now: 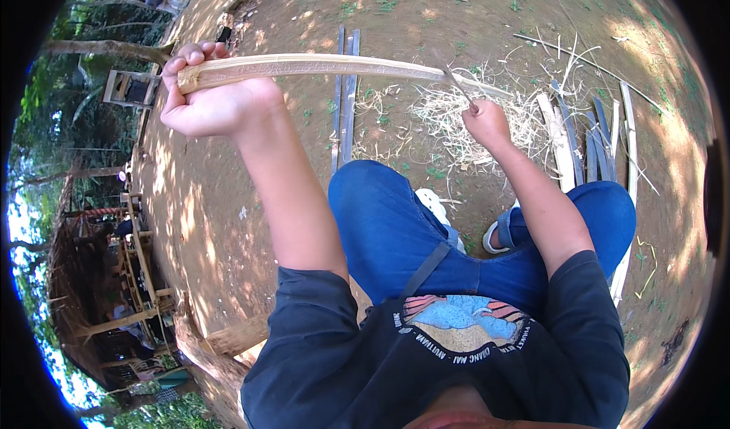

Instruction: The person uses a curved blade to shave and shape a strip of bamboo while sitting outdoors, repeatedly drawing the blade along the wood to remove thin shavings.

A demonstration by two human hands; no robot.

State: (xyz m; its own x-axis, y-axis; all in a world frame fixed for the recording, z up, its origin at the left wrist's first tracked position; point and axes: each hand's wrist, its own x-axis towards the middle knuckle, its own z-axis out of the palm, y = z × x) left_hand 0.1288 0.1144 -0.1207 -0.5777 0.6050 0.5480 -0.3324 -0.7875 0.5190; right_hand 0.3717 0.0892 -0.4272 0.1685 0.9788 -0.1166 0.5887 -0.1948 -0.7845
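A long pale split-bamboo strip (327, 66) stretches across the view, held up off the ground. At its left end, my left hand (220, 98) is closed round it, with the fingers curled over the end. My right hand (488, 125) is a fist gripping a knife, whose handle is mostly hidden in the fingers. The thin dark knife blade (456, 84) lies against the strip towards its right end. Beneath the blade, a heap of curly bamboo shavings (464, 136) covers the ground.
Two dark narrow slats (344, 98) lie left of the shavings. Several pale and dark strips (559, 136) lie to the right, beside my knee. A log (237, 336) is at lower left. A thatched shelter (91, 277) and trees stand far left, past the bare earth.
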